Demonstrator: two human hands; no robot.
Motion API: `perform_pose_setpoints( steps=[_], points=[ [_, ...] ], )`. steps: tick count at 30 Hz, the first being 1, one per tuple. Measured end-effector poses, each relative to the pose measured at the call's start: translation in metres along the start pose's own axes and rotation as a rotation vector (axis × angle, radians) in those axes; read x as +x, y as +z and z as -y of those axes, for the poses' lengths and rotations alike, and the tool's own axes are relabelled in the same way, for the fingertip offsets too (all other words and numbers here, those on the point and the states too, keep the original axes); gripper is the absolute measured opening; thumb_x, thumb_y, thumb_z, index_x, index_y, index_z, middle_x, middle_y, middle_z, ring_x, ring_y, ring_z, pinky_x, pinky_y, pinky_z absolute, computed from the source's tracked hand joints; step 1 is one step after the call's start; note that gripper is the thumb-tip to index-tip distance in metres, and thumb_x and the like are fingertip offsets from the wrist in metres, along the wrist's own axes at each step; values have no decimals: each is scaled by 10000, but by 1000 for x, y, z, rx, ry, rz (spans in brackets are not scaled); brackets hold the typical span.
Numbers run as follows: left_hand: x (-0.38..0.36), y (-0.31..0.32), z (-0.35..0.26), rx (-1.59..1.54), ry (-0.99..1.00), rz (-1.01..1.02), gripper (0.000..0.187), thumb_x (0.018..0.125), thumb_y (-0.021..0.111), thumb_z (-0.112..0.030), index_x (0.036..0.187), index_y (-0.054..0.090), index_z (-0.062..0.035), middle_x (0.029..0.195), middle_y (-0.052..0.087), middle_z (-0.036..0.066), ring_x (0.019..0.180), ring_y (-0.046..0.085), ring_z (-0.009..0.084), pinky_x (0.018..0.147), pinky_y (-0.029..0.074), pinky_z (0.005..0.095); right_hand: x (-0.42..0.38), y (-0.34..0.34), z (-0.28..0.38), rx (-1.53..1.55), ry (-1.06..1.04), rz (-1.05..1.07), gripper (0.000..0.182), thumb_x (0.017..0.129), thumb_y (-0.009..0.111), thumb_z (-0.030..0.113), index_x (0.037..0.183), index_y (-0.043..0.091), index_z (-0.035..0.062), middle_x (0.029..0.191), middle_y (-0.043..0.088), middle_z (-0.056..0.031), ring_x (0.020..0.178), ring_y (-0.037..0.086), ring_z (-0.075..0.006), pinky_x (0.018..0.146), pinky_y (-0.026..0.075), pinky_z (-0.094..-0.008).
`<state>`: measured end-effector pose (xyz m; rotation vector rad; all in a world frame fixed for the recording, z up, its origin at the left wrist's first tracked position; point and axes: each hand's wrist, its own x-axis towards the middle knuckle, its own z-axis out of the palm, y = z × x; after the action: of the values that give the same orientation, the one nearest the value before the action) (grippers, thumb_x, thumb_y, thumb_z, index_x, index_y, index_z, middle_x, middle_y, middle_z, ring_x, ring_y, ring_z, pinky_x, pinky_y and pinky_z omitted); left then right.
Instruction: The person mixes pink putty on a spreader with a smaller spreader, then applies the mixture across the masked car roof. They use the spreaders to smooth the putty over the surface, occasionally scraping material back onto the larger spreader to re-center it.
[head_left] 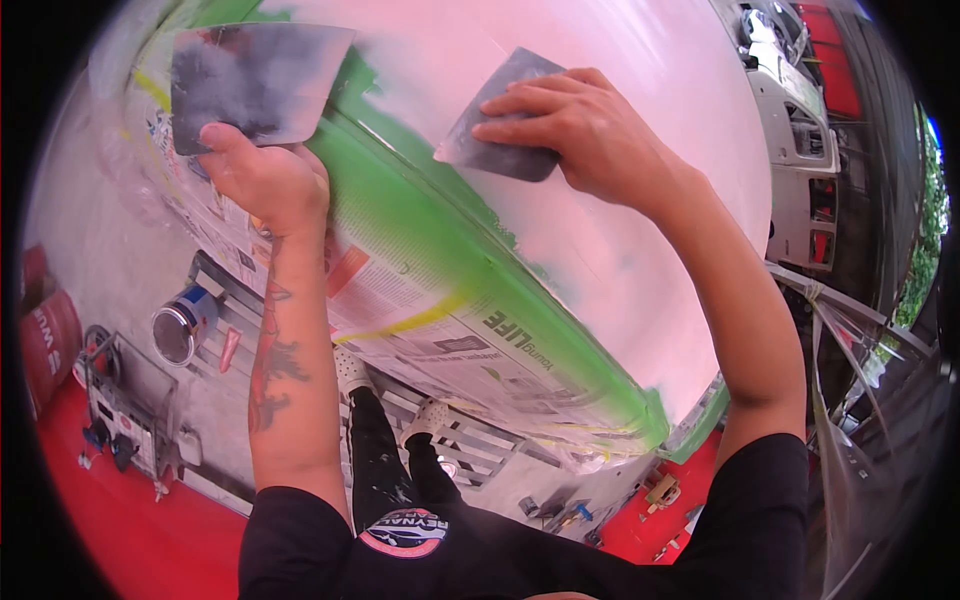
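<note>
My left hand (262,183) grips a wide grey metal plate (255,80) by its lower edge, thumb on top. Whitish smears cover the plate's face. In my right hand (590,125) is a dark grey body filler spreader (515,165), with my fingers laid across its face. Some pink paste shows at the spreader's left corner. It lies over a large pale pink panel (640,290); whether it touches cannot be made out. Along the panel's near side runs a green painted edge (400,185), with newspaper masking (440,345) below it.
I stand on a slatted platform (490,440). A paint can (185,325) and a pink tube (229,350) are at its left end. A red drum (50,345) and a wheeled machine (125,430) stand farther left. A white vehicle (800,130) is at the right.
</note>
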<state>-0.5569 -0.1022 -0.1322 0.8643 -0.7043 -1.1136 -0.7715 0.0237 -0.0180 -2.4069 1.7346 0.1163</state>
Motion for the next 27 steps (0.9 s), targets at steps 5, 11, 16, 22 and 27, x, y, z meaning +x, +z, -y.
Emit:
perform_pose_setpoints(
  steps=[5,11,16,22,27],
  points=[
    [0,3,-3,28,2,-10,648,960,479,-535,1204,422,63,1237,504,160,1076,546,233,941,475,334,-58,0,15,-3,37,85,601,675,606,-82,1170,674,253,1254,613,44,1209,531,-177,1030,356,-398],
    [1,4,-8,58,-79,-37,521,986,438,-455,1241,436,0,1261,505,126,1097,551,219,891,510,331,-121,0,33,-5,131,208,673,655,658,-75,1229,630,276,1324,563,61,1264,486,-171,1068,331,-444],
    [5,3,-6,75,-6,18,418,1006,382,-354,1234,459,-12,1251,523,116,1073,577,235,893,518,329,-169,6,43,11,199,244,704,640,677,-72,1244,613,284,1334,554,76,1283,469,-166,1077,325,-461],
    [3,8,-6,39,68,39,452,1004,379,-336,1165,478,75,1204,540,164,1052,591,262,912,521,346,-212,12,54,91,291,234,685,698,572,-129,1248,615,277,1335,566,63,1279,482,-178,1094,285,-469],
    [6,6,-5,63,51,37,435,1005,353,-321,1200,469,50,1225,534,157,1085,582,273,937,516,372,-242,13,64,44,352,283,682,664,635,-92,1236,616,279,1326,564,77,1292,461,-160,1085,305,-461]
  ],
)
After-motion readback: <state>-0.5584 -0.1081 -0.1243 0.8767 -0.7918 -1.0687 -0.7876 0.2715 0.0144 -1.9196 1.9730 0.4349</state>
